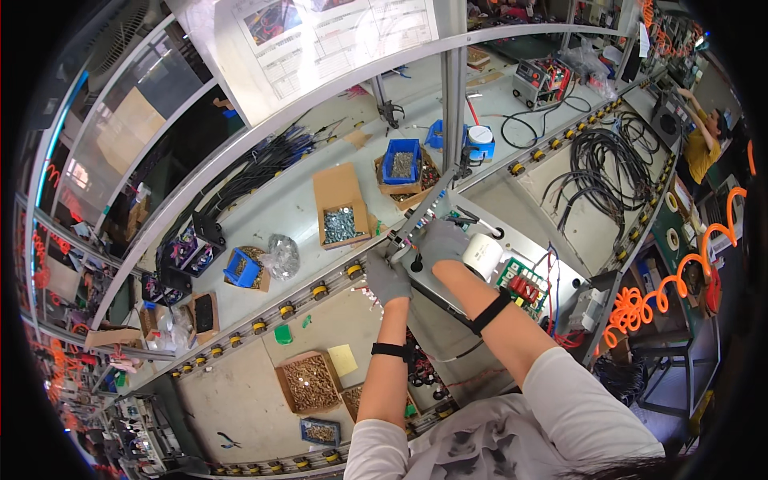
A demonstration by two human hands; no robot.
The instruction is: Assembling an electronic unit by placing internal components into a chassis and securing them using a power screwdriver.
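A metal chassis (512, 240) of an electrical unit lies in front of me. It carries a white cylinder (483, 254) and a green circuit board (524, 286) with red parts. My left hand (389, 277), in a grey glove, is closed at the chassis's left end, by a small metal bracket (398, 240). My right hand (442, 242), gloved too, bends over the same end beside the white cylinder, its fingers curled. What either hand grips is hidden by the gloves. A dark, slim piece (466, 216) lies just past the right hand.
Beyond the roller rail (320, 290) stand a cardboard box of screws (342, 224), blue bins (401, 162) and cable bundles (240, 180). A screw box (309, 382) lies nearer, left of my forearm. An upright post (454, 104) rises behind the chassis. Orange coiled hose (632, 310) hangs right.
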